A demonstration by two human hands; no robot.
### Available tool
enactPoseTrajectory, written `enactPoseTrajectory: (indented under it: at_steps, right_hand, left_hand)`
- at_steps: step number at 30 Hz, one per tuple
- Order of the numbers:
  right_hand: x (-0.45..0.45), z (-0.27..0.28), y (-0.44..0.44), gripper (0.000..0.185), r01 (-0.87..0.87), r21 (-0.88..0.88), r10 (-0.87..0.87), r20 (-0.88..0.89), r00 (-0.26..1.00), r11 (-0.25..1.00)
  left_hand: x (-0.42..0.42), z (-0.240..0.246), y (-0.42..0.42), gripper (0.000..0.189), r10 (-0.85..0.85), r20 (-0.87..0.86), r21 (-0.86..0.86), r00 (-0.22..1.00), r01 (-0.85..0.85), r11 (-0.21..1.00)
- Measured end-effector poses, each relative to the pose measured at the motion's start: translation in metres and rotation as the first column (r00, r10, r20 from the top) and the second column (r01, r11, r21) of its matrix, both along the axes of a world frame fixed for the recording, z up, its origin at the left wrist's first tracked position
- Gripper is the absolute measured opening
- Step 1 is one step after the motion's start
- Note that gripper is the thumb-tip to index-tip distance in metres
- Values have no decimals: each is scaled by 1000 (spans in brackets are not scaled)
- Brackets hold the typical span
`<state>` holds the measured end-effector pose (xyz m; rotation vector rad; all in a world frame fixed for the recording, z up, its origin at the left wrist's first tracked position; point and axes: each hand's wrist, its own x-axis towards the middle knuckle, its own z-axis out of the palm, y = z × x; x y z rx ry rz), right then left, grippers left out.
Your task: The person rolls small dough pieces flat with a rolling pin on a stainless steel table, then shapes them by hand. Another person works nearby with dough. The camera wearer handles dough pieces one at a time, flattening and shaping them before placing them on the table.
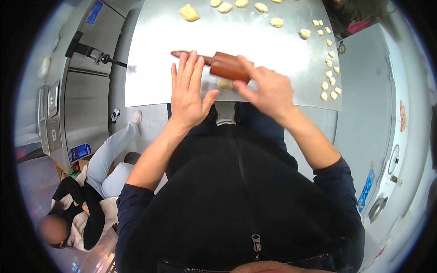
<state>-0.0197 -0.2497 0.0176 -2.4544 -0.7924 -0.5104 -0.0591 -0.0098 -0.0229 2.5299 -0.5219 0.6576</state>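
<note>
A brown wooden rolling pin (227, 65) lies slanted across the steel tabletop in front of me. My right hand (268, 90) grips its right end, with thumb and index finger against the barrel; the handle on that side is hidden. My left hand (187, 88) is flat, palm down, fingers extended and thumb apart. Its fingertips overlap the pin's left handle; whether they press on it I cannot tell. Just below the barrel, between my hands, sits a small piece of yellowish dough (224, 83), slightly blurred.
Larger dough pieces (189, 13) dot the far side of the steel table (153, 78). Several small dough lumps (328, 63) line its right edge. A white chest-like appliance (362, 85) stands at right, a steel cabinet (87, 102) at left. A seated person (85, 204) is behind me, lower left.
</note>
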Motion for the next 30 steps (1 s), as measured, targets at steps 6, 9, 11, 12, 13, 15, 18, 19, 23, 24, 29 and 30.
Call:
enactPoseTrajectory:
  at_steps: [6,9,11,12,13,15,18,19,23,24,29,30]
  right_hand:
    - [-18,-22,2,63,183,419,129,-614,779,890]
    - [-14,-31,-32,58,492,591,233,-759,608,639]
    - [-20,-33,-62,58,598,601,219,-779,588,531]
    - [-25,-34,-75,59,592,637,214,-749,627,494]
    - [-32,-35,-88,58,627,616,163,-763,626,477]
    - [-43,-36,-109,57,622,660,140,-724,675,421]
    - [-57,-34,-131,55,716,630,101,-767,633,302]
    - [-59,-34,-136,55,727,624,82,-772,630,287]
    - [-65,-30,-153,57,735,643,51,-759,649,217]
    - [-65,-29,-157,58,725,659,45,-746,665,201]
    - [-70,-33,-175,60,699,689,-29,-708,706,193]
    - [-70,-34,-177,60,698,693,-46,-703,710,183]
  left_hand:
    - [0,-18,16,91,74,-213,131,974,-47,990]
    - [12,-19,0,68,17,-228,22,974,-12,1000]
    - [15,-10,-14,49,1,-422,97,907,44,994]
    - [17,-4,-20,40,-105,-410,-13,906,109,994]
    - [17,4,-24,33,-186,-462,-85,867,165,983]
    - [27,22,-29,25,-270,-575,-138,772,234,962]
    - [62,48,-41,27,-299,-721,-133,625,299,945]
    - [81,55,-51,29,-335,-717,-156,611,327,932]
    - [169,62,-125,47,-234,-496,-234,836,130,963]
    - [189,58,-150,48,-152,-235,-273,960,84,958]
    - [241,-5,-251,48,-396,-409,-401,822,228,887]
    - [245,-21,-266,47,-410,-372,-239,833,341,909]
